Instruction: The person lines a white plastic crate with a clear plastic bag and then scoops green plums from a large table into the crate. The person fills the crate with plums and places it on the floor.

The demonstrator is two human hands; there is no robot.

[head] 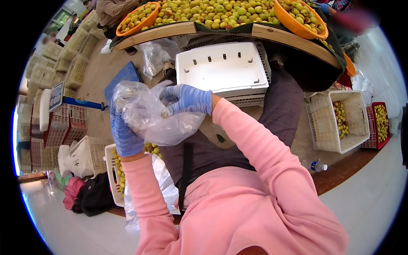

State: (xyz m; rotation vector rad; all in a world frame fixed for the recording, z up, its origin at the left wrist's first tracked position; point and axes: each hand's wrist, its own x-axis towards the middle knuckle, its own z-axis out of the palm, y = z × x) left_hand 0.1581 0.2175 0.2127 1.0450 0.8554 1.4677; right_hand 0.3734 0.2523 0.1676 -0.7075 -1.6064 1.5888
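A crumpled clear plastic bag hangs between my two gloved hands. My left hand, in a blue knit glove, grips its left side, with the fingers partly hidden behind the film. On the bag's right upper part, my right hand pinches the plastic between thumb and fingers. Just beyond the hands, a white foam box with an open top rests on a plastic crate between my legs. Slots show in its far wall, and no fruit shows inside it.
Beyond the box stands a wood-edged table heaped with green-yellow fruit and orange baskets. A scale with a blue platform is at left. Fruit crates stand low left and at right. Co-workers' sleeves show at the far side.
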